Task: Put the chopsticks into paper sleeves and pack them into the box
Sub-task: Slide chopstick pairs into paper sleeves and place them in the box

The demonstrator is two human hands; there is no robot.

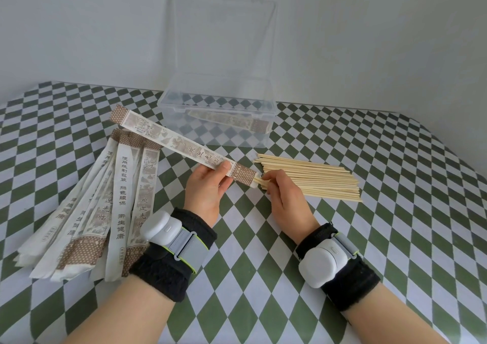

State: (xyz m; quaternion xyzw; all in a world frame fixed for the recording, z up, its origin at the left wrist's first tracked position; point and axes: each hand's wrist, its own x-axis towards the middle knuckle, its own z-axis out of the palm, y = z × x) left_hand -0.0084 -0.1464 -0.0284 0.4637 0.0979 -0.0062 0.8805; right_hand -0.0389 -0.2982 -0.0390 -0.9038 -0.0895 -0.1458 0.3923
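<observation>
Near the middle of the surface, the left grip holds a paper sleeve by its open end, and the right grip pinches chopstick ends at that mouth. Insertion seems under way; next, push them home. The sleeve's long axis runs far-left to near-right.

My left hand pinches the paper sleeve near its open end, thumb on top; my right hand, just right of that end, pinches the chopsticks; both forearms angle inward
</observation>
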